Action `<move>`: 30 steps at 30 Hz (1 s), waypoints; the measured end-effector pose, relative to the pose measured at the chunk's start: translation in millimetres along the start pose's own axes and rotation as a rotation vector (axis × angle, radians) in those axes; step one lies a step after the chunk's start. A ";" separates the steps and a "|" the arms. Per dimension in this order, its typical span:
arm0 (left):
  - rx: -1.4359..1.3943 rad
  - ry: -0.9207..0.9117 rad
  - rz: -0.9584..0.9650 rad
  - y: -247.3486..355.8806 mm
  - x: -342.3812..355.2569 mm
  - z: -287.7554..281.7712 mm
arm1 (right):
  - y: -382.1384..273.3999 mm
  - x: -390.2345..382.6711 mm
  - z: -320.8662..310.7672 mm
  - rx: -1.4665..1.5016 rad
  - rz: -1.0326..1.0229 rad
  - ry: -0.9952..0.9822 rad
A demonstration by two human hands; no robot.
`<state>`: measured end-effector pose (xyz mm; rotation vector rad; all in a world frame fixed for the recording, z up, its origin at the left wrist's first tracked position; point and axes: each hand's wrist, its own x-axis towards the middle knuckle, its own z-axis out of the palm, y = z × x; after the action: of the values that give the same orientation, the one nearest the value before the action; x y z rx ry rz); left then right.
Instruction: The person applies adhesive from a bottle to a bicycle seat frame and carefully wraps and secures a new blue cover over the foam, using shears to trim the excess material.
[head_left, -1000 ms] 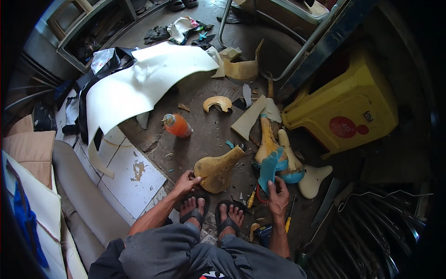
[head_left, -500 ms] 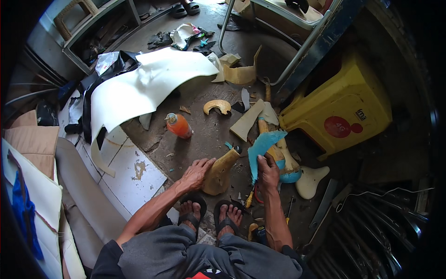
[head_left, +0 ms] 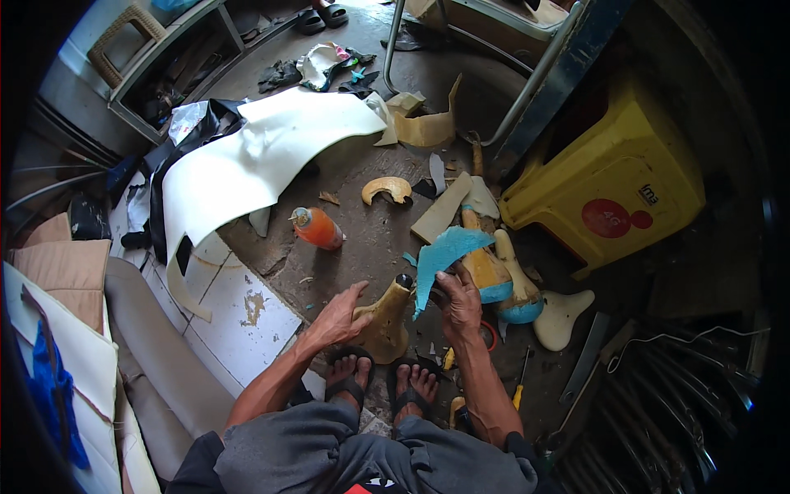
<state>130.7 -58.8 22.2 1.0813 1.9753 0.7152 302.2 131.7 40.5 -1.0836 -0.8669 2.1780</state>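
Observation:
Between my feet a tan bicycle saddle (head_left: 384, 324) stands with its narrow, black-tipped end up. Beside it is my left hand (head_left: 339, 318), fingers apart, with the fingertips at or against its left side; whether they touch is hard to tell. My right hand (head_left: 461, 306) pinches a curved turquoise foam piece (head_left: 445, 257) by its lower edge, just right of the saddle's upper end. Further right lie two saddles with turquoise ends, one tan (head_left: 484, 267) and one cream (head_left: 517, 276), and a bare cream saddle (head_left: 563, 320).
An orange bottle (head_left: 318, 228) stands left of centre, near a large white foam sheet (head_left: 247, 152). A yellow plastic stool (head_left: 609, 177) lies at the right. A yellow-handled screwdriver (head_left: 520, 385) and a curved tan scrap (head_left: 386, 190) are on the floor. Metal rods fill the lower right.
My right hand has brought the turquoise piece left, toward the saddle's top. My left hand's fingers have spread and loosened from the saddle, which now stands more upright.

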 end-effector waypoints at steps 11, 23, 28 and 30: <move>-0.583 0.056 0.104 59.9 22.8 -25.3 | -1.6 -21.4 35.6 0.118 0.092 -0.103; -0.681 0.068 0.075 55.6 38.0 -67.9 | 0.1 -15.3 3.8 -0.170 -0.015 -0.080; -0.531 0.002 0.069 43.7 44.1 -71.4 | -18.7 -13.5 -11.1 0.032 -0.056 -0.182; -0.510 -0.004 0.065 42.0 45.5 -74.4 | -27.9 -13.6 -1.1 0.081 0.030 -0.129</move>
<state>71.9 -7.3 79.2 0.8325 1.6270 1.1715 315.5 140.2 67.3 -0.9312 -0.8153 2.3079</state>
